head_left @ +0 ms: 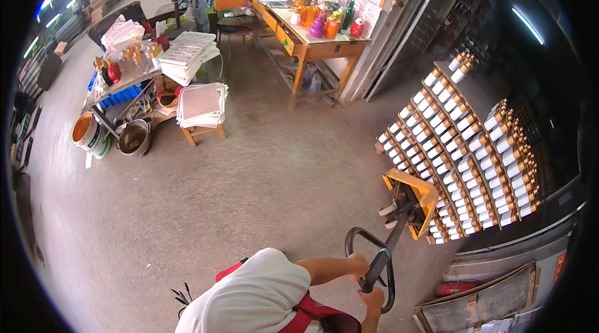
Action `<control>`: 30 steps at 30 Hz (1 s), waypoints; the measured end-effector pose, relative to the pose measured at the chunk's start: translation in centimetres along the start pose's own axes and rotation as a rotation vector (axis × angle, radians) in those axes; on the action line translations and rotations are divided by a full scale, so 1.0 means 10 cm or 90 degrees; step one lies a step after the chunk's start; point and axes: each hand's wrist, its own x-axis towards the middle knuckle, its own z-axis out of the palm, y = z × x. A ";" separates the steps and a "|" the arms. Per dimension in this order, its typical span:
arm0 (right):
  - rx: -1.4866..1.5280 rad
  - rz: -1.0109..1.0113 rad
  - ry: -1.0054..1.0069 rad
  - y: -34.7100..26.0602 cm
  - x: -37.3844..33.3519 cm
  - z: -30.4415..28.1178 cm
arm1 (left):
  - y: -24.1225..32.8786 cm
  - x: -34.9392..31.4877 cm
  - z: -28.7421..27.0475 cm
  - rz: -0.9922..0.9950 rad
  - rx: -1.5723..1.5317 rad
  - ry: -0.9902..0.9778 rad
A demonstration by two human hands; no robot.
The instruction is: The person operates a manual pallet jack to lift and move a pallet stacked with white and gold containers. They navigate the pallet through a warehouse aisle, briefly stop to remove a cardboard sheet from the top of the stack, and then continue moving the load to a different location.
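Note:
My left hand [357, 265] is closed round the black loop handle [392, 280] of a yellow pallet jack [426, 193]. Lower on the same handle, my right hand [372, 299] grips it too. From there the dark drawbar [397, 230] slants up and away to the right, to the jack's yellow frame and small wheels. Beyond the frame stands a tall load of white bottles with copper-coloured caps [449, 139], stacked in several tiers between thin boards. The jack's forks are hidden by the load.
A wooden desk [331, 51] crowded with colourful bottles stands at the back wall. On the left are a cluttered table [125, 86], a stool with white grids [201, 108], a metal pot [134, 138] and a bucket [87, 136]. Boards [480, 305] lean at the lower right.

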 end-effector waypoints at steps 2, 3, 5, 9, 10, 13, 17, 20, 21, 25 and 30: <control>-0.008 -0.009 0.014 -0.10 -0.25 0.00 | 0.09 -0.23 0.06 -0.008 -0.010 0.018; -0.015 -0.009 0.019 -0.14 -0.38 0.03 | 0.15 -0.34 0.11 -0.006 -0.014 0.025; 0.001 -0.014 0.036 -0.28 -0.73 0.16 | 0.18 -0.63 0.25 -0.015 0.002 -0.027; 0.018 -0.010 0.055 -0.62 -1.37 0.20 | 0.41 -1.46 0.16 -0.010 0.037 -0.049; 0.025 -0.008 0.056 -0.69 -1.53 0.24 | 0.45 -1.62 0.21 -0.008 0.044 -0.051; 0.039 0.011 0.046 -0.87 -1.98 0.31 | 0.55 -2.01 0.38 -0.003 0.050 -0.055; 0.037 0.014 0.017 -1.11 -2.49 0.38 | 0.64 -2.46 0.58 -0.025 0.054 -0.072; 0.048 0.022 0.011 -1.34 -2.87 0.46 | 0.66 -2.87 0.75 -0.014 0.054 -0.051; 0.051 0.025 0.010 -1.42 -2.99 0.51 | 0.67 -3.04 0.78 -0.006 0.051 -0.037; 0.039 0.062 0.035 -1.52 -3.52 0.73 | 0.85 -3.46 0.90 0.055 0.104 -0.058; 0.074 0.061 0.026 -2.09 -3.89 1.00 | 0.60 -4.08 1.19 0.021 0.142 -0.078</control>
